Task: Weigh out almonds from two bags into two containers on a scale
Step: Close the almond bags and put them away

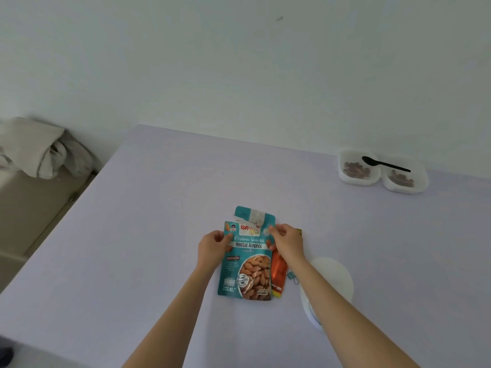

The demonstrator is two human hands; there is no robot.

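L hand [214, 244] & R hand [285, 239] pinch teal almond bag [247, 264] top corners, prob to reseal; both containers [358, 179] already filled w/ almonds.

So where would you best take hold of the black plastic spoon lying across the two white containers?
Grip the black plastic spoon by its thin handle end, over the right white container, coming from above. It bridges both containers' rims, so the handle sits raised with room beneath for fingers, while the bowl end rests over the left container with almonds below.
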